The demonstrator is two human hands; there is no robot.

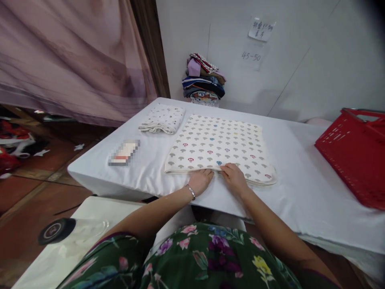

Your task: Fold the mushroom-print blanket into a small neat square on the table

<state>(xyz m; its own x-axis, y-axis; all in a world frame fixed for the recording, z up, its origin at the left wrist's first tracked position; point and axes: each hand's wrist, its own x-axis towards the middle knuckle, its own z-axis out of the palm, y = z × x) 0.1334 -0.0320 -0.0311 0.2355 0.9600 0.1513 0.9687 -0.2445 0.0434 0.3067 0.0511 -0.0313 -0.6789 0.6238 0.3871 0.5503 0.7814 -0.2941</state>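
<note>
A folded white cloth with a mushroom print (219,144) lies flat on the white-covered table (300,168) in front of me. My left hand (202,182), with a bracelet at the wrist, is closed at the middle of its near edge, the fingertips tucked at the cloth's layers. Just to the right, my right hand (234,178) pinches the same edge between thumb and fingers. The near edge rises slightly where the hands meet it. A second folded cloth with a small scattered print (164,118) rests to the far left.
A blurred-out flat object (124,152) lies near the table's left side. On the right stands a red plastic basket (355,156). Folded fabrics (204,78) are piled against the wall. A lower white surface (90,233) bears a black roll (57,231).
</note>
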